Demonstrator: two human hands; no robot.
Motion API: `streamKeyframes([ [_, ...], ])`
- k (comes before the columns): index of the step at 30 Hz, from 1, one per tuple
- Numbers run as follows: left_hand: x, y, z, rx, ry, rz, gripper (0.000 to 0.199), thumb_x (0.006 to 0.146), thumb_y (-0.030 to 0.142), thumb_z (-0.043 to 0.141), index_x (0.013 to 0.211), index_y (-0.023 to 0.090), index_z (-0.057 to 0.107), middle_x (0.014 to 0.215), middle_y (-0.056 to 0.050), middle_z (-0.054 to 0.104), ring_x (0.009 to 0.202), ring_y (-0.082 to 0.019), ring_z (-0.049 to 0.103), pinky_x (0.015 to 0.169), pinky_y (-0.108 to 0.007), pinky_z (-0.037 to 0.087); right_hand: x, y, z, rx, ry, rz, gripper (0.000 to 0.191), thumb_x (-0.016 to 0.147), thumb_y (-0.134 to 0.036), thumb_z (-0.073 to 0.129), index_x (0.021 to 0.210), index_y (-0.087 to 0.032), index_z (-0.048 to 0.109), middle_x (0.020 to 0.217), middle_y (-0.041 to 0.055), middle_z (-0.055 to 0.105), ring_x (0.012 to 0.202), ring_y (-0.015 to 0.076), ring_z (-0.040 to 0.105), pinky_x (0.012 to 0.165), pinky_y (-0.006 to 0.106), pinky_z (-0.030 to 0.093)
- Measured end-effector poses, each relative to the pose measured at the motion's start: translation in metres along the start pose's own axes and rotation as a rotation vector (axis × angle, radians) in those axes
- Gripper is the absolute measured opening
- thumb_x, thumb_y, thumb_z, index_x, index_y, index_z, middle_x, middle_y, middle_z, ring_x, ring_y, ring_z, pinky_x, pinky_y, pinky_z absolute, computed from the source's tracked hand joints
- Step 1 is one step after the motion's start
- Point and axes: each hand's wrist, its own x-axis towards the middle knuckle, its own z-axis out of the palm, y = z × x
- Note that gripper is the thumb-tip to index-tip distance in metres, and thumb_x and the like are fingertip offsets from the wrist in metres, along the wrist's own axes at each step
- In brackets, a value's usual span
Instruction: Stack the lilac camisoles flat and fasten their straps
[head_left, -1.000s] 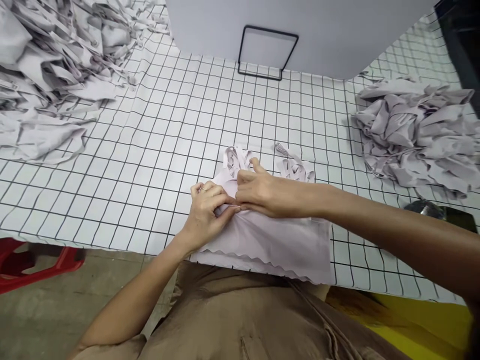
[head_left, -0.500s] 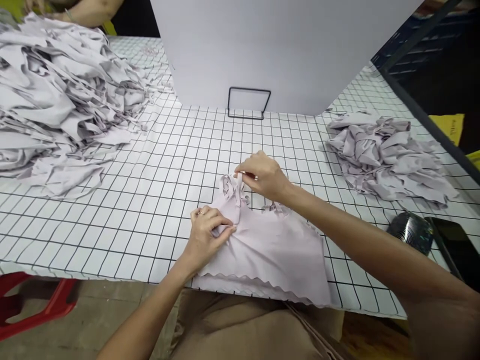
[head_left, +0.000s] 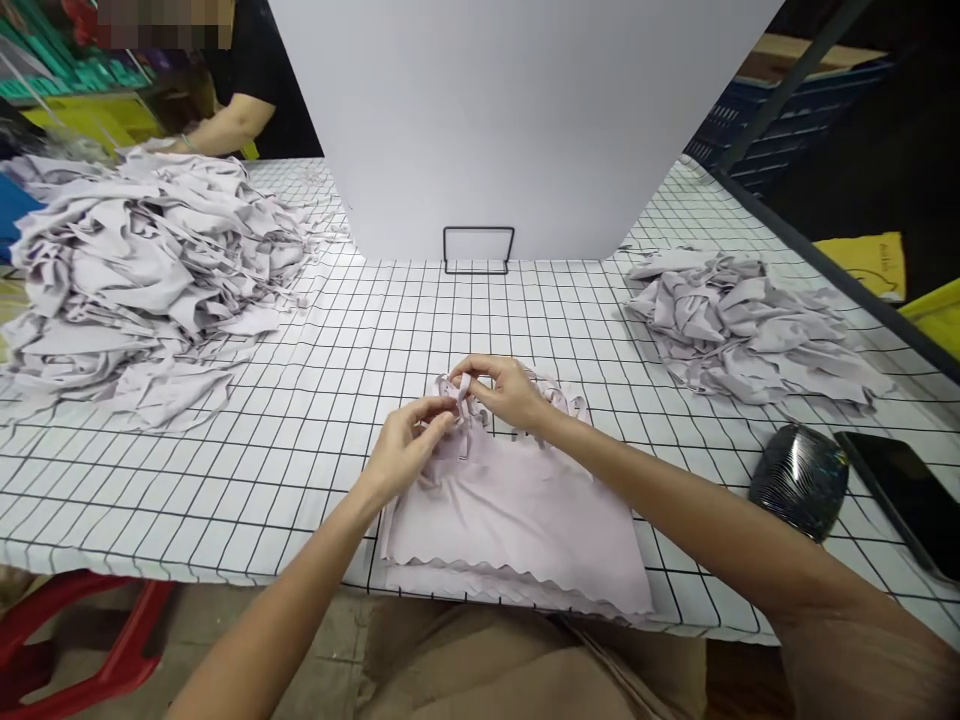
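A pale pink strappy top (head_left: 525,520) lies at the table's front edge, its wavy hem toward me. My right hand (head_left: 511,393) pinches a thin strap (head_left: 463,388) at the top's upper left, with the strap's end standing up between thumb and forefinger. Just left of it, my left hand (head_left: 409,442) is closed, thumb and fingers pinched on the strap's lower part where it meets the cloth. More straps lie curled at the upper right of the top, partly behind my right hand.
Large heap of similar pale cloth pieces (head_left: 150,270) at left; smaller pile (head_left: 742,325) at right. A black shiny oval object (head_left: 799,482) and a phone (head_left: 904,495) lie near my right forearm. Behind stand a white panel (head_left: 525,130) and wire stand (head_left: 478,272). A person's arm (head_left: 229,125) reaches behind the left heap.
My left hand has moved up from the body of the top to the strap, close to my right hand. The view has tilted up a little, showing more of the background.
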Motion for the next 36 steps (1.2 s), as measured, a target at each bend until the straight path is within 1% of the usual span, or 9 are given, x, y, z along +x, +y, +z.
streamKeyframes([
  [3,0.019,0.007,0.003,-0.110,-0.038,-0.095,0.040,0.071,0.045,0.083,0.094,0.015,0.070,0.085,-0.008,0.072,0.070,-0.017,0.066,0.057,-0.027,0.050,-0.001,0.000,0.001,0.003,0.071,-0.017,0.019,0.083,-0.014,0.050,0.084,-0.017,0.068,0.084,0.0028,0.073,0.076,0.0147,0.067,0.075,0.029,0.052],
  [6,0.032,0.005,0.009,-0.016,0.042,-0.030,0.030,0.069,0.040,0.081,0.076,0.017,0.063,0.070,-0.001,0.064,0.057,-0.011,0.056,0.051,-0.024,0.042,-0.005,0.002,-0.002,-0.037,0.081,-0.016,0.018,0.083,-0.014,0.053,0.088,-0.018,0.069,0.086,0.0034,0.073,0.081,0.0162,0.067,0.079,0.032,0.054],
  [10,0.037,0.001,0.012,0.251,0.155,0.078,0.013,0.073,0.030,0.068,0.072,0.019,0.060,0.063,0.003,0.057,0.052,-0.010,0.048,0.051,-0.024,0.037,-0.039,-0.003,-0.010,-0.341,0.091,-0.155,0.036,0.090,-0.017,0.058,0.125,-0.016,0.064,0.117,0.0131,0.069,0.111,0.0249,0.066,0.100,0.049,0.051],
  [13,0.040,0.006,0.006,0.380,0.147,0.080,0.012,0.073,0.026,0.062,0.078,0.019,0.069,0.071,0.000,0.067,0.056,-0.013,0.052,0.055,-0.026,0.041,-0.084,-0.007,-0.005,-0.590,-0.131,-0.295,0.050,0.102,-0.030,0.050,0.150,-0.018,0.045,0.153,0.0183,0.049,0.144,0.0308,0.044,0.119,0.066,0.028],
  [17,0.051,0.020,-0.005,0.549,0.069,0.071,0.019,0.077,0.025,0.058,0.080,0.018,0.075,0.067,-0.004,0.069,0.058,-0.017,0.057,0.059,-0.030,0.044,-0.128,-0.005,0.009,-0.666,-0.554,-0.344,0.071,0.103,-0.057,0.044,0.161,-0.020,0.026,0.169,0.0140,0.022,0.159,0.0282,0.013,0.124,0.066,0.016],
  [21,0.064,0.034,-0.007,0.971,0.110,0.178,0.015,0.074,0.014,0.058,0.065,0.019,0.068,0.072,-0.008,0.067,0.067,-0.024,0.061,0.066,-0.036,0.044,-0.134,-0.002,0.013,-0.649,-0.642,-0.303,0.079,0.101,-0.062,0.044,0.162,-0.016,0.024,0.170,0.0140,0.014,0.160,0.0277,0.005,0.125,0.066,0.006],
  [25,0.074,0.045,-0.011,1.180,0.168,0.079,0.022,0.067,0.009,0.064,0.051,0.019,0.054,0.074,-0.012,0.065,0.075,-0.029,0.064,0.068,-0.038,0.044,-0.131,-0.002,0.010,-0.623,-0.642,-0.296,0.077,0.102,-0.060,0.045,0.162,-0.016,0.024,0.170,0.0138,0.012,0.160,0.0279,0.004,0.125,0.066,0.004],
  [31,0.075,0.064,-0.048,0.527,-0.432,-0.294,0.018,0.072,0.035,0.080,0.068,0.019,0.074,0.081,-0.008,0.074,0.089,-0.025,0.068,0.083,-0.037,0.049,-0.133,0.003,0.010,-0.588,-0.619,-0.309,0.078,0.100,-0.061,0.048,0.162,-0.019,0.025,0.170,0.0121,0.012,0.159,0.0288,0.007,0.127,0.061,0.006],
  [36,0.080,0.053,-0.051,0.141,-0.378,-0.250,0.032,0.071,0.048,0.084,0.079,0.017,0.079,0.093,-0.012,0.077,0.091,-0.022,0.067,0.093,-0.041,0.049,-0.134,0.004,0.011,-0.609,-0.591,-0.343,0.076,0.100,-0.056,0.053,0.160,-0.017,0.029,0.170,0.0127,0.013,0.159,0.0297,0.010,0.126,0.064,0.007],
])
